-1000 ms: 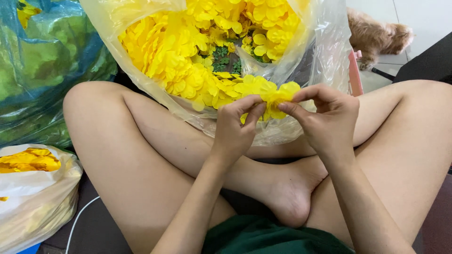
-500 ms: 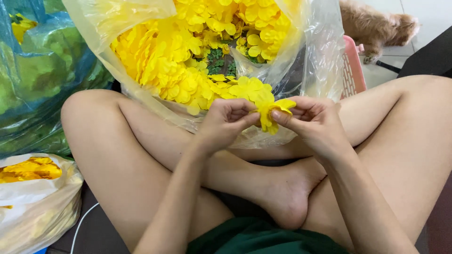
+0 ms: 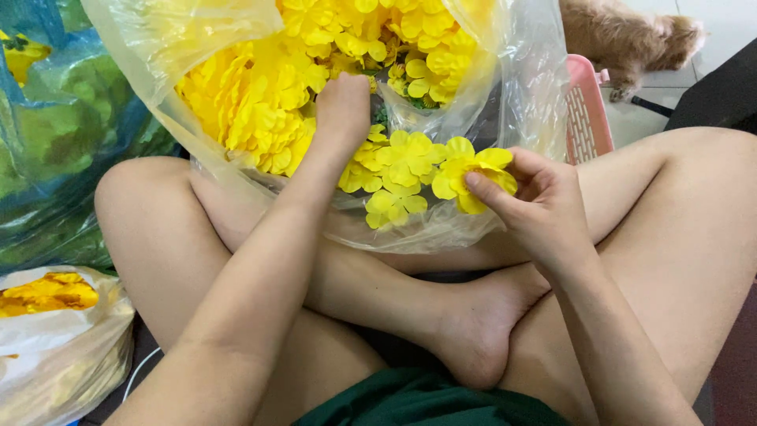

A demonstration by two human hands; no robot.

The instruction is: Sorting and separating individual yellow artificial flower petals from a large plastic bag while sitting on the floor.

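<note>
Head view, seated cross-legged. Right hand (image 3: 544, 207), right of centre, pinches a yellow fabric flower (image 3: 473, 175) between thumb and curled fingers. Left hand (image 3: 343, 106), upper centre, is sunk into the clear plastic bag (image 3: 505, 87) of loose blossoms; its fingers are hidden, so its grip cannot be told. Flower looks light, soft, easily creased; best pinched at the centre. Petals face upper left; no clear long axis.

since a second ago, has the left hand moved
Yes. The left hand left the right hand and reached up into the clear bag of yellow flowers.
</note>
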